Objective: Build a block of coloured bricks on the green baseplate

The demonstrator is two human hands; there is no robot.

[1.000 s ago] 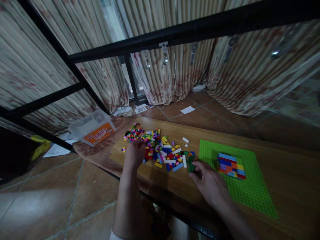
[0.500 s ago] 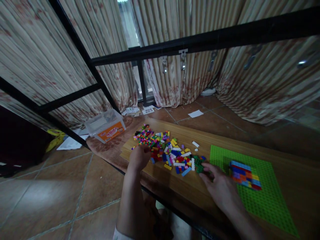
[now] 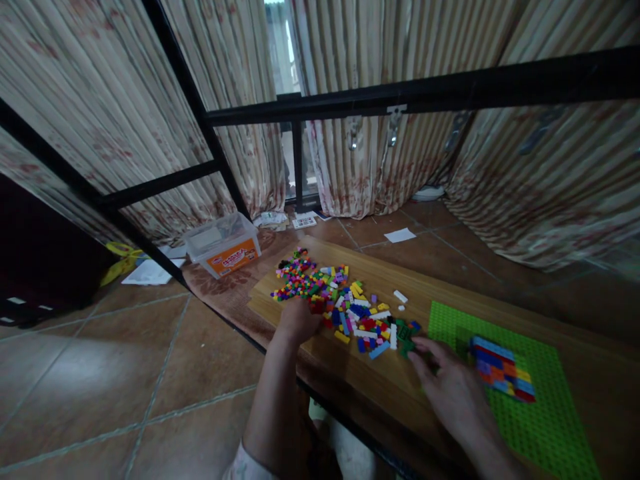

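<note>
A heap of loose toy building bricks (image 3: 350,313) in many colours lies on the wooden board. My left hand (image 3: 299,321) reaches into its near left side, beside some red bricks (image 3: 317,305); its fingers curl down and are mostly hidden. At the heap's right end, my right hand (image 3: 447,377) has thumb and forefinger closed on a dark green brick (image 3: 407,347), close to other dark green bricks. To the right, a bright green baseplate (image 3: 545,373) carries a flat block of joined bricks (image 3: 503,368) in blue, orange, red and yellow.
A clear plastic tub (image 3: 223,243) with an orange label stands on brown cloth (image 3: 215,287) at the board's left end. Black metal bars (image 3: 350,107) cross in front of the curtains. Paper (image 3: 400,235) lies on the tiled floor behind the board.
The whole view has shifted, so things appear further right. My left hand has moved slightly right along the heap's near edge, towards the red bricks. My right hand stays by the dark green bricks.
</note>
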